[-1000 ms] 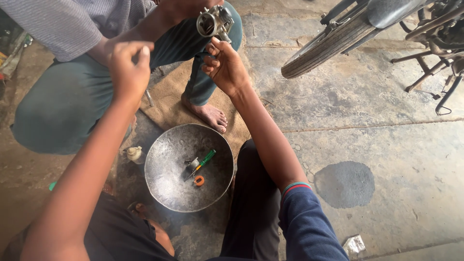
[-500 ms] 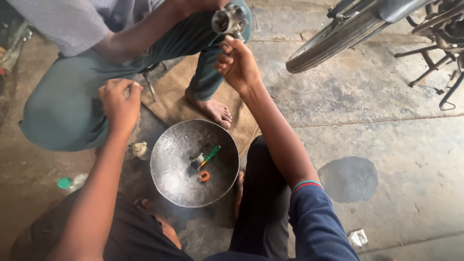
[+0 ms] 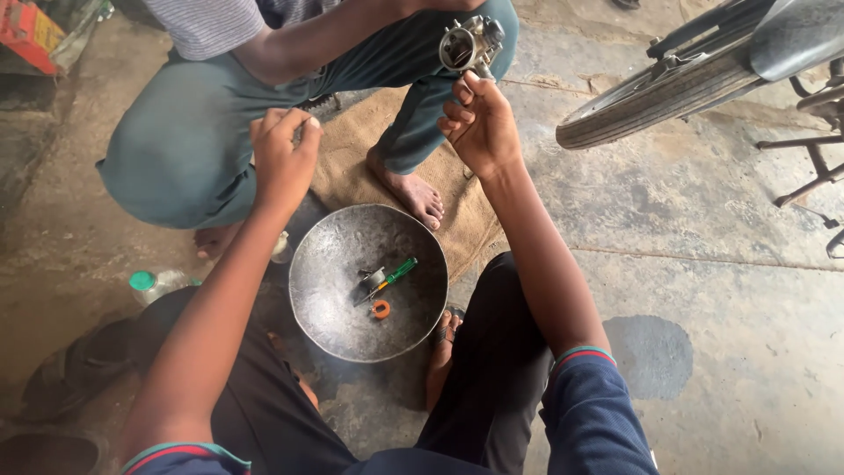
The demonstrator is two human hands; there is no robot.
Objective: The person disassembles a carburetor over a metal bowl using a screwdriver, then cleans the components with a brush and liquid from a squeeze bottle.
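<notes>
My right hand (image 3: 479, 123) is raised, its fingertips pinching the underside of a small metal carburetor (image 3: 470, 42) that another person's arm also holds from above. My left hand (image 3: 283, 157) hovers over the far left rim of a round steel bowl (image 3: 334, 325), fingers pinched together; I see nothing in them. In the bowl lie a green-handled screwdriver (image 3: 397, 271), a small metal part (image 3: 373, 281) and an orange ring (image 3: 380, 309).
A person in teal trousers (image 3: 176, 149) squats opposite, one bare foot (image 3: 413, 195) on a burlap sack (image 3: 457, 211). A motorcycle wheel (image 3: 668, 88) stands at the upper right. A green-capped plastic bottle (image 3: 154, 283) lies left of the bowl on the concrete floor.
My left hand has come down from beside the carburetor to just above the bowl's rim. My right hand has stayed at the carburetor.
</notes>
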